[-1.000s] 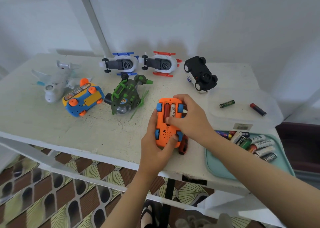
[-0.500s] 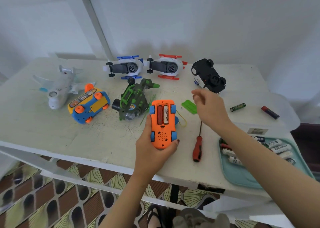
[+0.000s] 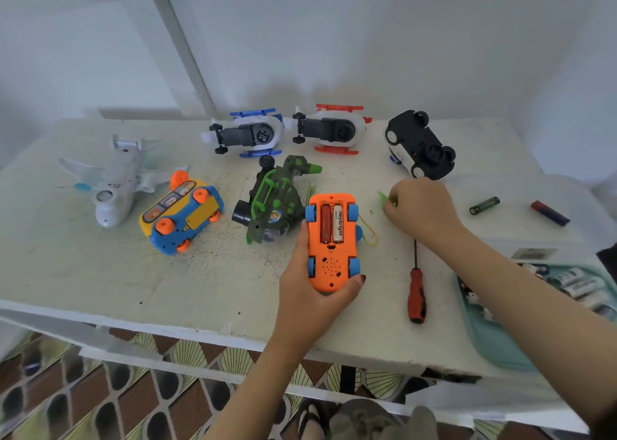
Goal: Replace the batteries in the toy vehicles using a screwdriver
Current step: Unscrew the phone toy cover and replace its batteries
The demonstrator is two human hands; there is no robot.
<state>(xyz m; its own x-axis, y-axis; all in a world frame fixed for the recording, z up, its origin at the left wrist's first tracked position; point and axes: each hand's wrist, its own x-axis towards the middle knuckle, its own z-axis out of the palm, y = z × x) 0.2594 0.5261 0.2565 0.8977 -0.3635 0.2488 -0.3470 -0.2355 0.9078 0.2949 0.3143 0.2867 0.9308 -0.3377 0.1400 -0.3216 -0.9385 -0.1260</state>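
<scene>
An orange toy car [image 3: 332, 242] lies upside down on the white table [image 3: 100, 272], its battery bay open with two batteries inside. My left hand [image 3: 310, 299] grips its rear end, thumb on the left side and fingertips on the right. To the right of the car, my right hand [image 3: 419, 212] pinches the green battery cover [image 3: 384, 198] at the table surface. A red-handled screwdriver [image 3: 416, 289] lies on the table below that hand, untouched.
Other toys lie around: a white plane [image 3: 113, 182], a blue-yellow bus [image 3: 182, 216], a green helicopter [image 3: 273, 199], blue-white [image 3: 247, 132] and red-white [image 3: 330, 129] vehicles, a black car [image 3: 420, 145]. A clear lid [image 3: 517, 226] holds two loose batteries; a teal tray [image 3: 494, 346] holds several.
My right hand left the car's battery bay, moved right and came down onto the green cover, which it now pinches. My left hand shifted the orange car slightly left.
</scene>
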